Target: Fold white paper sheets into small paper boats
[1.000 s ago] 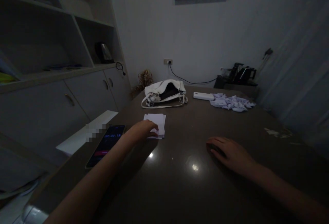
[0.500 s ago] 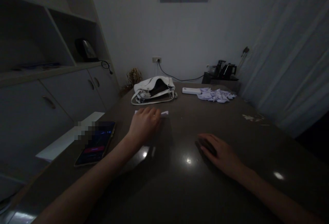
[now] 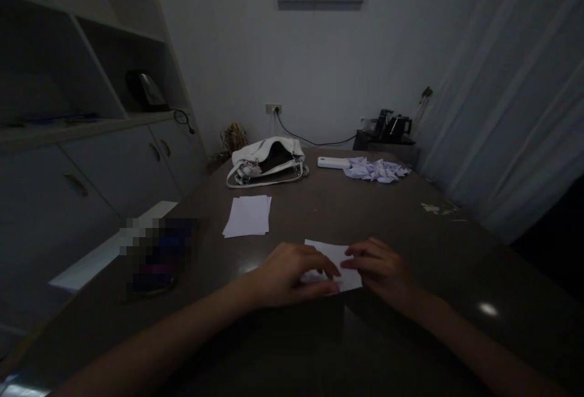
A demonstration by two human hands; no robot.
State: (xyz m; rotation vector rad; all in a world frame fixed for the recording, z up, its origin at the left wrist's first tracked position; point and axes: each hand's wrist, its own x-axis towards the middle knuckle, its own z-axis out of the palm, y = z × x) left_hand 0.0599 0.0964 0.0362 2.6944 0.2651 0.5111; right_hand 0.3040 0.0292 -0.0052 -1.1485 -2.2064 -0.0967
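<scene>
A single white paper sheet (image 3: 335,257) lies on the dark table (image 3: 347,208) just in front of me. My left hand (image 3: 289,275) rests on its near left part with the fingers pinching its edge. Opposite it, my right hand (image 3: 381,269) touches the sheet's right side, fingertips nearly meeting the left ones. A small stack of white paper (image 3: 249,216) lies further back on the left, apart from both hands.
A phone (image 3: 155,257) lies at the table's left edge. A white handbag (image 3: 267,163), a white flat case (image 3: 334,163) and a heap of folded paper pieces (image 3: 375,170) sit at the far side. Cabinets stand left, curtains right.
My left hand left the paper stack and came back to the middle with one sheet. My right hand moved left onto that sheet. The view shifted slightly.
</scene>
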